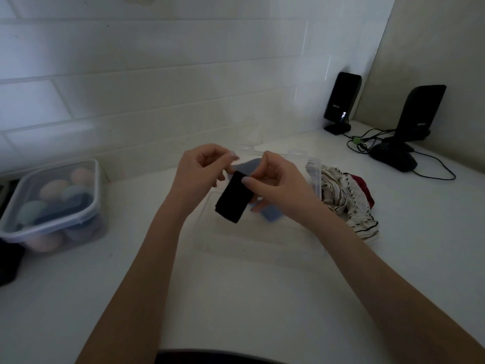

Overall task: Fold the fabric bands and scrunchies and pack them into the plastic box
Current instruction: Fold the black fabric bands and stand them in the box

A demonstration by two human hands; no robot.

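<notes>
The right hand (273, 179) pinched the top of a folded black fabric band (233, 197); the left hand (202, 166) was curled, its grip unclear. Hanging over the clear plastic box (313, 177), the fold could spring open. The striped scrunchie (346, 203) crowded the right rim; white counter lay free nearer

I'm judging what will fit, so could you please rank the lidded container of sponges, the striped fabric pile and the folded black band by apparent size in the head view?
1. Lidded container, largest, though nearer the camera.
2. Striped fabric pile.
3. Folded black band, smallest, pinched in both hands.
</notes>
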